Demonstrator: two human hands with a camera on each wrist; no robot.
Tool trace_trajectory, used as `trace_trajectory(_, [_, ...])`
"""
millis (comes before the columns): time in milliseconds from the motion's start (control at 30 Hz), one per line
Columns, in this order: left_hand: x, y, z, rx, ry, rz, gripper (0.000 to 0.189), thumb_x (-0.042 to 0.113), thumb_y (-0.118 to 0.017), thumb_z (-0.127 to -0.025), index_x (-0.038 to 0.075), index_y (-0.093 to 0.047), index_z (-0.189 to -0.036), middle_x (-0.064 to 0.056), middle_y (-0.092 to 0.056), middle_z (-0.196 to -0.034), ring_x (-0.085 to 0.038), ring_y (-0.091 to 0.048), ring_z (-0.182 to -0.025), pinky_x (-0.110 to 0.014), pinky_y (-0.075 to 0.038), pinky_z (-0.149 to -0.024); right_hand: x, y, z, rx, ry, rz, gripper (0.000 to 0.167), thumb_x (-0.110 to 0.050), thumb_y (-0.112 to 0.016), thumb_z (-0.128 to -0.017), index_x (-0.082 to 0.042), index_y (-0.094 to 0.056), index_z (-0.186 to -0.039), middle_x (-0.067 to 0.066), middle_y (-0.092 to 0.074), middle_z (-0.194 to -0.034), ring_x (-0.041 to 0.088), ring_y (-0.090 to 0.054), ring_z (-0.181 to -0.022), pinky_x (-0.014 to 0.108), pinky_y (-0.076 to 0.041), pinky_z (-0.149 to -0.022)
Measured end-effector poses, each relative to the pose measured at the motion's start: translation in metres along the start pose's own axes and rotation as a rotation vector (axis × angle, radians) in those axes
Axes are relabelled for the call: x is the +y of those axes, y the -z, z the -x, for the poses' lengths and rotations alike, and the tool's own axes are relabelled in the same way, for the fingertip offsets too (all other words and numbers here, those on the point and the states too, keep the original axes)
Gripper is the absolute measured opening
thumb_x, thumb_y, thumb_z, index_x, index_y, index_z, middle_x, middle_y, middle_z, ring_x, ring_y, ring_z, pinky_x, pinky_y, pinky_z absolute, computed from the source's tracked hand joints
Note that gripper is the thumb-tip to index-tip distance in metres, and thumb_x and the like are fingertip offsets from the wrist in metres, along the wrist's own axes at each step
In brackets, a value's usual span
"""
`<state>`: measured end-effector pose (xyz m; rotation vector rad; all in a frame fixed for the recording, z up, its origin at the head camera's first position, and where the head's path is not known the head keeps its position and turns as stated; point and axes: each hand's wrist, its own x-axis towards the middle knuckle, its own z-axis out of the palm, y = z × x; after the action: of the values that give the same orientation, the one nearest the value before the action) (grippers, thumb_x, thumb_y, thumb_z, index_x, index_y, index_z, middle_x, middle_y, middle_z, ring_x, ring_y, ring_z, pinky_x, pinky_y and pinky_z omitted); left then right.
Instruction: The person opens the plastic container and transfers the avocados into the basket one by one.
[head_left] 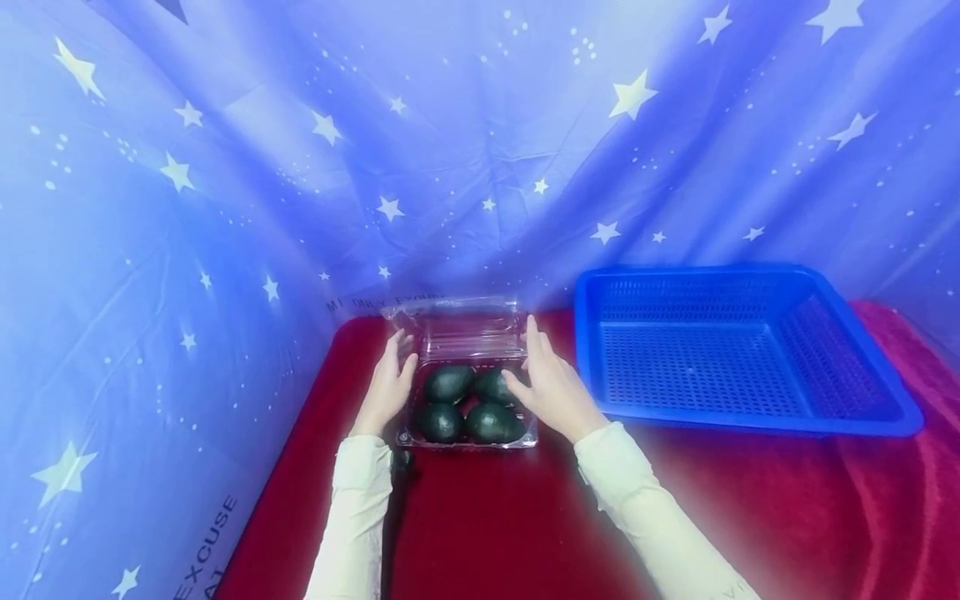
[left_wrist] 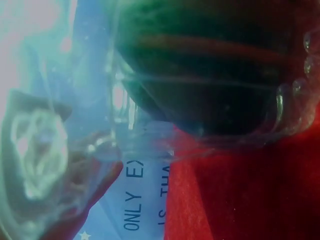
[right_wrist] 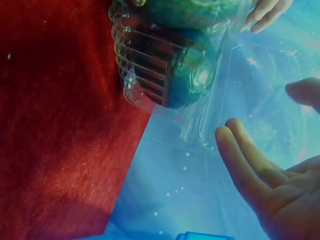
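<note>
A clear plastic clamshell box (head_left: 468, 447) stands on the red cloth with its lid (head_left: 474, 337) raised at the back. In it lie several dark green avocados (head_left: 493, 423). My left hand (head_left: 384, 390) is at the box's left side, fingers extended beside the lid; in the left wrist view it shows partly through the plastic. On the other side, my right hand (head_left: 555, 390) reaches up beside the lid's right edge. The right wrist view shows its fingers (right_wrist: 245, 165) straight, close to the lid's edge; whether they touch is unclear. Neither hand grips an avocado.
To the right of the box sits a large blue perforated plastic basket (head_left: 840, 421). A blue curtain (head_left: 480, 167) with white stars hangs behind and to the left. The red cloth (head_left: 495, 525) covers the table. A small dark item (head_left: 402, 461) lies by my left sleeve.
</note>
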<state>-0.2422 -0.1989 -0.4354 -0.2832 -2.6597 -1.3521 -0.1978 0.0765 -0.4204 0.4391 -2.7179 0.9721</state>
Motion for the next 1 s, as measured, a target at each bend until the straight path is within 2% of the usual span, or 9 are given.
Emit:
trace_trajectory(133, [-0.001,-0.001,0.0,-0.021,0.019,-0.008,0.058,0.011,-0.052,-0.102,-0.003,-0.025,-0.152,-0.024,-0.046,-0.147,-0.038,-0.045,-0.136,-0.051,-0.036,-0.114,0.001,-0.001,-0.001,0.003,-0.016,0.037,0.084,-0.025,-0.064,-0.095,0.004,-0.014,-0.155,0.025,-0.055,-0.128,0.028,-0.07,-0.086,0.038,-0.06,-0.068])
trace_trajectory(333, [-0.004,-0.004,-0.003,-0.036,0.018,-0.025,0.065,0.013,-0.056,-0.101,-0.003,-0.021,-0.154,-0.023,-0.046,-0.147,-0.037,-0.043,-0.139,-0.05,-0.034,-0.116,-0.001,-0.002,-0.002,-0.04,-0.053,0.055,0.082,-0.024,-0.062,-0.096,0.007,-0.014,-0.155,0.031,-0.044,-0.143,0.034,-0.068,-0.082,0.041,-0.06,-0.07])
trace_trajectory(467, [-0.004,-0.005,-0.006,-0.041,0.023,-0.05,0.069,0.013,-0.057,-0.1,-0.005,-0.017,-0.154,-0.024,-0.045,-0.148,-0.037,-0.043,-0.138,-0.051,-0.034,-0.115,-0.002,-0.002,-0.004,-0.069,-0.074,0.057,0.083,-0.024,-0.061,-0.097,0.007,-0.01,-0.155,0.032,-0.037,-0.15,0.039,-0.068,-0.092,0.044,-0.059,-0.078])
trace_trajectory(567, [-0.003,-0.005,-0.007,-0.057,0.038,-0.058,0.072,0.014,-0.057,-0.1,-0.006,-0.014,-0.155,-0.023,-0.045,-0.149,-0.036,-0.043,-0.139,-0.05,-0.033,-0.116,-0.004,-0.001,-0.006,-0.103,-0.098,0.061,0.086,-0.026,-0.062,-0.097,0.008,-0.007,-0.155,0.032,-0.032,-0.153,0.044,-0.065,-0.106,0.046,-0.057,-0.086])
trace_trajectory(767, [-0.002,-0.007,-0.011,-0.076,0.048,-0.047,0.075,0.014,-0.056,-0.1,-0.005,-0.01,-0.156,-0.025,-0.041,-0.151,-0.036,-0.04,-0.141,-0.049,-0.033,-0.117,-0.005,0.003,-0.007,-0.178,-0.111,0.059,0.09,-0.027,-0.062,-0.097,0.006,-0.002,-0.156,0.031,-0.025,-0.156,0.044,-0.04,-0.138,0.051,-0.044,-0.106])
trace_trajectory(900, [-0.003,-0.006,-0.01,-0.076,0.059,-0.07,0.074,0.017,-0.056,-0.101,-0.006,-0.013,-0.155,-0.027,-0.037,-0.153,-0.038,-0.039,-0.141,-0.05,-0.031,-0.117,-0.004,0.003,-0.004,-0.197,-0.085,0.065,0.087,-0.025,-0.063,-0.097,0.003,-0.006,-0.157,0.028,-0.026,-0.157,0.041,-0.037,-0.141,0.05,-0.04,-0.11])
trace_trajectory(1000, [-0.005,-0.003,-0.006,-0.062,0.066,-0.092,0.07,0.018,-0.057,-0.1,-0.008,-0.02,-0.153,-0.028,-0.035,-0.153,-0.04,-0.039,-0.14,-0.052,-0.03,-0.118,-0.002,0.001,-0.003,-0.18,-0.025,0.074,0.083,-0.023,-0.063,-0.096,0.004,-0.013,-0.156,0.027,-0.032,-0.154,0.039,-0.04,-0.14,0.049,-0.041,-0.11])
